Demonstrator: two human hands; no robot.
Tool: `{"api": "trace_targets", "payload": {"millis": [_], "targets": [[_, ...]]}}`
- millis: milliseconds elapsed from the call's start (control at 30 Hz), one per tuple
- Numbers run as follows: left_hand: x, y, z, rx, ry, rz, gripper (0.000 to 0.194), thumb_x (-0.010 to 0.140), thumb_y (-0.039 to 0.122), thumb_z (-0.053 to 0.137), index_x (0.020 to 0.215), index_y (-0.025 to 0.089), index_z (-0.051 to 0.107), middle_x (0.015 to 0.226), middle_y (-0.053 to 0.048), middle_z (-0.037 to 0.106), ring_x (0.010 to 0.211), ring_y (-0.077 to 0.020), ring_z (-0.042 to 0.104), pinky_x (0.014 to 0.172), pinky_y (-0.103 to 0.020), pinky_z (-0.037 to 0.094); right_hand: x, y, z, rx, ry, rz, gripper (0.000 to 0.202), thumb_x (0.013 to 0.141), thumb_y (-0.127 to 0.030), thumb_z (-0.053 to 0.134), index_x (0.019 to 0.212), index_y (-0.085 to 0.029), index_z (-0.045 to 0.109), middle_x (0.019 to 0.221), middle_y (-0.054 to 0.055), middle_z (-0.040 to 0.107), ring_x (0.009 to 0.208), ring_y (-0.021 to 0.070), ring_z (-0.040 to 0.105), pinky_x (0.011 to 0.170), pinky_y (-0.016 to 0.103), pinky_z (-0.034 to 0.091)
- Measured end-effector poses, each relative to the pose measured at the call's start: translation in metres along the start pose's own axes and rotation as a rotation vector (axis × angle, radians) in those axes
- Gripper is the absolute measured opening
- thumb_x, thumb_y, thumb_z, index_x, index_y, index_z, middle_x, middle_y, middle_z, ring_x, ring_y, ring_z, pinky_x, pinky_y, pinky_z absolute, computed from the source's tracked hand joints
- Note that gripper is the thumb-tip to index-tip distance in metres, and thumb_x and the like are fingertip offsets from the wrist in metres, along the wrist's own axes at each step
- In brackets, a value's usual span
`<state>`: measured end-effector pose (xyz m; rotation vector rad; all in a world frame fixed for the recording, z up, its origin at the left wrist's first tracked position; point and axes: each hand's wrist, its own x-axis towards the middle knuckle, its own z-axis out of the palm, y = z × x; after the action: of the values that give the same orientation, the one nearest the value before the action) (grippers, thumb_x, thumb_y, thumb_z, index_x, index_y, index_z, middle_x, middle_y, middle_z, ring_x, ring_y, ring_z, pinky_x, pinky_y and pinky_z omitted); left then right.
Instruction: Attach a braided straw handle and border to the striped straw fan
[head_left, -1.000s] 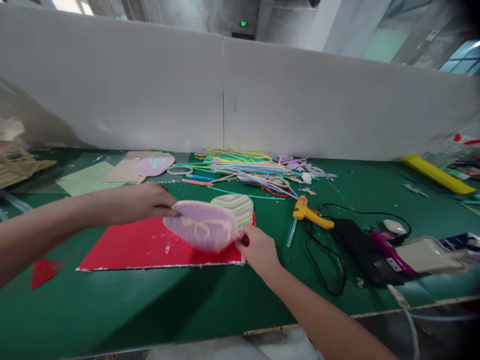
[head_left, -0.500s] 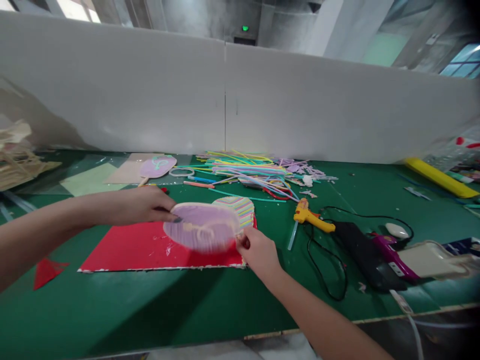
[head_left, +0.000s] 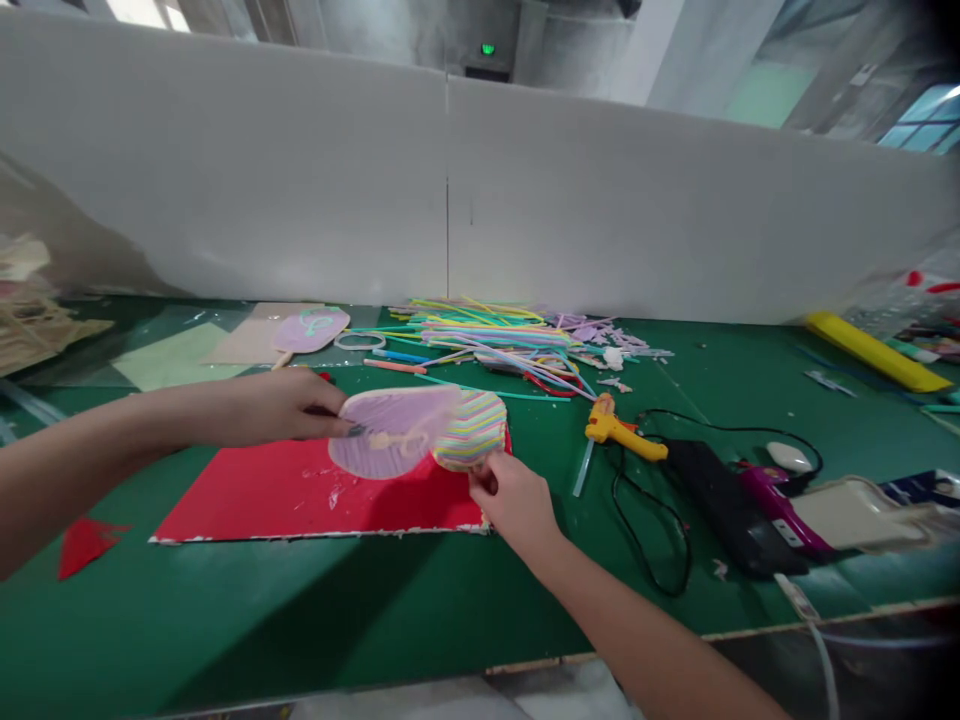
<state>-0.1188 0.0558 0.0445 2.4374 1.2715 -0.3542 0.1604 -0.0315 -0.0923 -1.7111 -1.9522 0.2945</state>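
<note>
My left hand [head_left: 307, 412] is closed in a pinch on the left edge of a pale purple oval fan panel [head_left: 382, 455], which has a cream loop-shaped mark on its face. Held tilted, the panel hangs over a red board [head_left: 277, 500] and overlaps a round panel with pastel stripes [head_left: 480, 425]. At the lower edge of that striped panel, the fingers of my right hand [head_left: 521, 495] are pinched together on it. Whether the two panels touch each other, I cannot tell.
Behind lie a purple fan [head_left: 307, 330] and a pile of pastel strips [head_left: 495, 335]. To the right are a yellow glue gun [head_left: 622, 435] with a looping black cord, a black pouch [head_left: 731, 505] and a yellow bar [head_left: 874, 350]. A white partition [head_left: 637, 220] bounds the table.
The purple panel has shifted up and left at its right side, uncovering more of the striped panel. My right hand has stayed almost in place.
</note>
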Motion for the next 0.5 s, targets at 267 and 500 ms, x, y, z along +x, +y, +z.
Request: {"api": "trace_targets", "payload": {"millis": [267, 500], "targets": [[0.0002, -0.0021, -0.0016, -0.069, -0.032, -0.044, 0.044, 0.084, 0.054, 0.039, 0.059, 0.018, 0.043, 0.059, 0.001, 0.033, 0.053, -0.0114, 0.029, 0.046, -0.023, 0.025, 0.0001, 0.0022, 0.0026, -0.012, 0.011, 0.009, 0.009, 0.076, -0.022, 0.055, 0.067, -0.021, 0.052, 0.069, -0.002, 0.061, 0.067, 0.0123, 0.056, 0.053, 0.022, 0.028], [-0.0008, 0.0021, -0.0022, -0.079, -0.088, -0.007, 0.039, 0.086, 0.048, 0.040, 0.062, 0.018, 0.048, 0.061, 0.002, 0.036, 0.055, -0.0109, 0.033, 0.049, -0.021, 0.027, -0.0004, -0.0001, -0.0009, 0.030, 0.017, -0.011, 0.015, 0.076, -0.019, 0.053, 0.062, -0.021, 0.047, 0.066, -0.003, 0.058, 0.062, 0.0106, 0.052, 0.051, 0.021, 0.025]]}}
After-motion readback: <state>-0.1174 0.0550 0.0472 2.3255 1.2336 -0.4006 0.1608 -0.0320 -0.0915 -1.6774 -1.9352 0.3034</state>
